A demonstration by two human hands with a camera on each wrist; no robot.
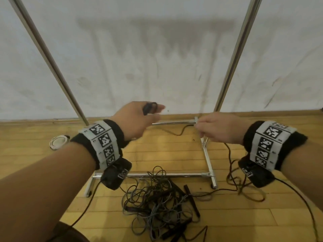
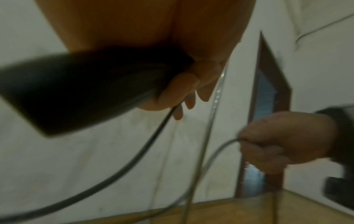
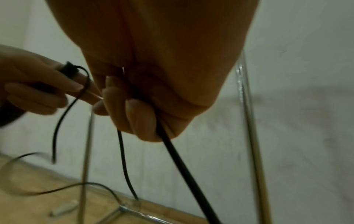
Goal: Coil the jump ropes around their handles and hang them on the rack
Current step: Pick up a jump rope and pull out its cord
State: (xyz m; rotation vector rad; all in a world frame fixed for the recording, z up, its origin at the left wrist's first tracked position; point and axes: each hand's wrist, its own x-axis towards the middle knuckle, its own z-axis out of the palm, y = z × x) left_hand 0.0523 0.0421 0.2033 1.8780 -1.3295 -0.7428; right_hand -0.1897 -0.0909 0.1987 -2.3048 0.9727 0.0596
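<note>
My left hand grips a black jump rope handle, whose thick dark body fills the left wrist view. A thin dark rope sags from that handle across to my right hand, which pinches the rope in curled fingers. The rope then drops from my right hand to loose loops on the floor. Both hands hover in front of the metal rack's base. A tangled pile of further ropes and black handles lies on the wooden floor below.
Two shiny rack uprights rise against a stained white wall. Low rack bars cross the floor near the pile. A round white object lies left on the floor. A door frame shows in the left wrist view.
</note>
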